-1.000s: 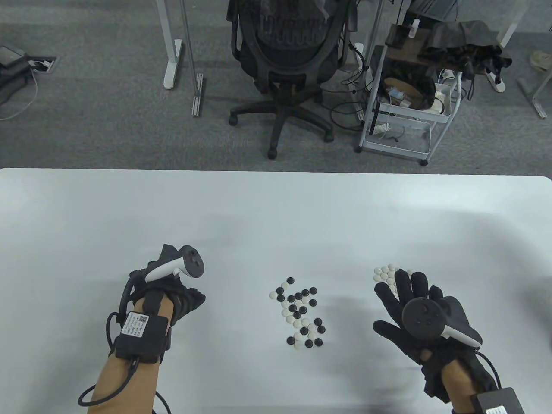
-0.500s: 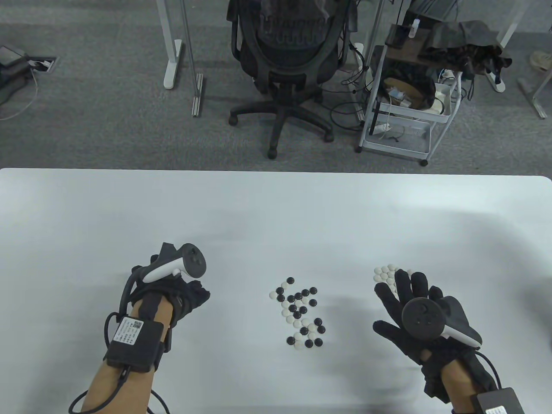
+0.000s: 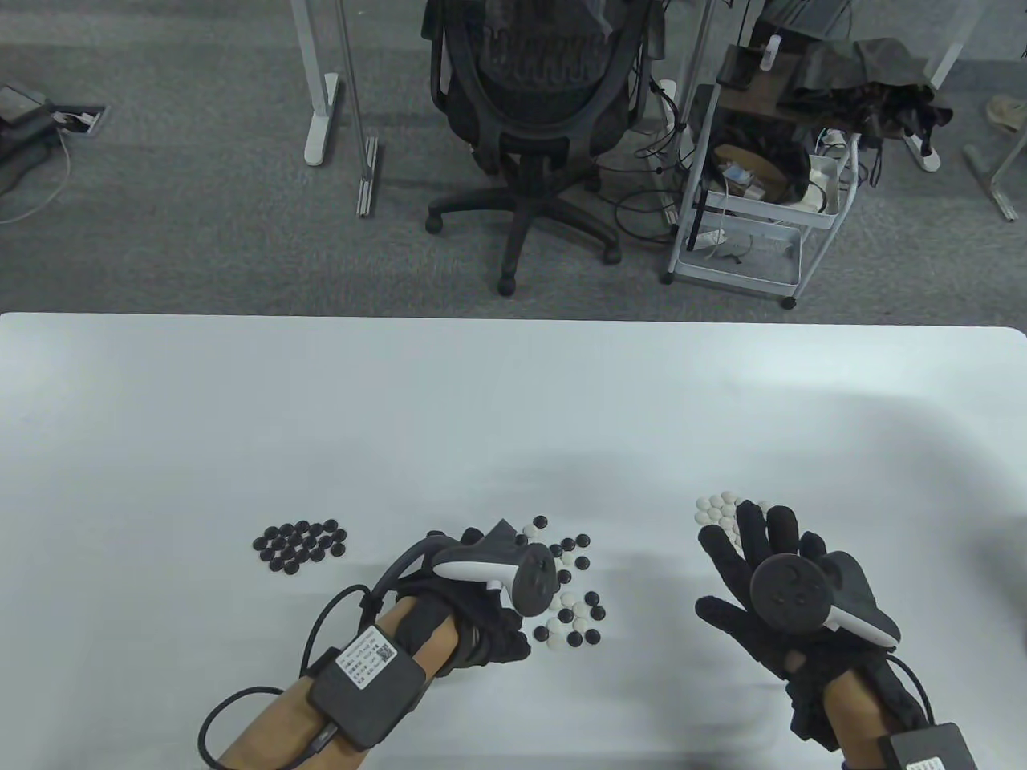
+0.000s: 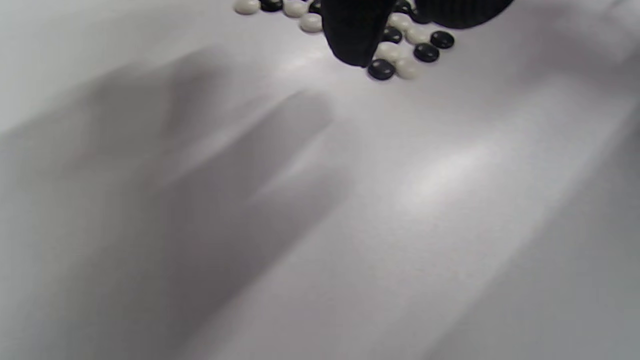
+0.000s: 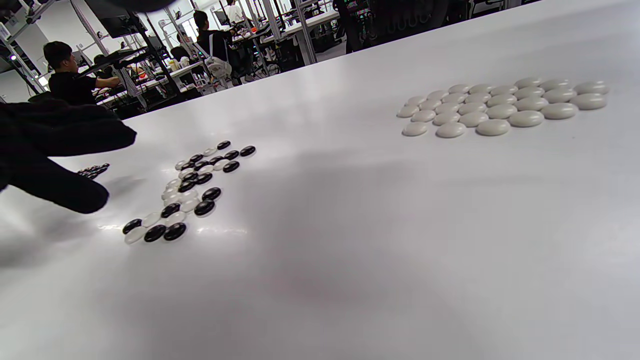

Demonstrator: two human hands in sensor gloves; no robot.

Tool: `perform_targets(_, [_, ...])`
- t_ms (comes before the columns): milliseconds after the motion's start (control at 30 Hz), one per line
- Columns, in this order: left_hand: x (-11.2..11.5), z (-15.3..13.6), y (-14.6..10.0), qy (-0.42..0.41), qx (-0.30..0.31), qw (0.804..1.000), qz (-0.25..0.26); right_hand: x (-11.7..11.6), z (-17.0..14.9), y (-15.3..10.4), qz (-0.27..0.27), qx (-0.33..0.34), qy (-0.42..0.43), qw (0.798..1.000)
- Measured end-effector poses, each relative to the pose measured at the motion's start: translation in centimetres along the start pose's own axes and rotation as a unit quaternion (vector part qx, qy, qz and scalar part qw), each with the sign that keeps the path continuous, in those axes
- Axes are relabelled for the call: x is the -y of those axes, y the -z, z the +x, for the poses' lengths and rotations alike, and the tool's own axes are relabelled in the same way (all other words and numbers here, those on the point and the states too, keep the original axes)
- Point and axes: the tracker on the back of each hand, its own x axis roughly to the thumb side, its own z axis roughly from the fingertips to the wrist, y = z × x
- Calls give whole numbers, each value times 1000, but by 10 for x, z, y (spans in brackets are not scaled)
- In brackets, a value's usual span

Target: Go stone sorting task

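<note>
no container is showing; the smooth, rounded stones are lying bare on the glossy white table point(image 3: 513, 401). the left hand point(image 3: 473, 597) is hanging over the mixed pile point(image 3: 574, 601), its grasp impossible to tell. the right hand point(image 3: 770, 585) is lying with fingers spread beside the white group point(image 5: 500, 107). the black group point(image 3: 298, 545) is sitting at left.

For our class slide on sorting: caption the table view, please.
Left hand reaches into mixed stones; black pile left, white pile by right hand.
</note>
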Motion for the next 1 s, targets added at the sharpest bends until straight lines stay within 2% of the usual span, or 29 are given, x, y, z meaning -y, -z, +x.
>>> perform_targets(167, [12, 15, 17, 14, 12, 1000, -12, 0, -1, -1, 0, 0, 1, 1000])
perform_targets(267, [25, 11, 22, 30, -10, 999, -20, 1, -1, -1, 0, 0, 1, 1000])
perform_targets(333, [35, 0, 16, 16, -15, 1000, -15, 1, -1, -1, -1, 1, 2, 1000])
perform_targets(400, [45, -15, 4, 0, -33, 999, -13, 1, -1, -1, -2, 1, 2, 1000])
perform_targets(500, [65, -56, -22, -49, -82, 995, -9, 0, -1, -1, 0, 1, 2, 1000])
perform_targets(567, [79, -92, -45, -89, -135, 987, -4, 0, -1, -1, 2, 0, 1, 1000])
perform_targets(667, [95, -134, -65, -120, -209, 970, -10, 0, -1, -1, 2, 0, -1, 1000])
perform_targets(800, [109, -171, -76, -198, -239, 951, 2, -1, -1, -1, 3, -2, -2, 1000])
perform_targets(1000, [110, -189, -73, -218, -263, 940, 10, -2, -1, 0, 8, -5, -2, 1000])
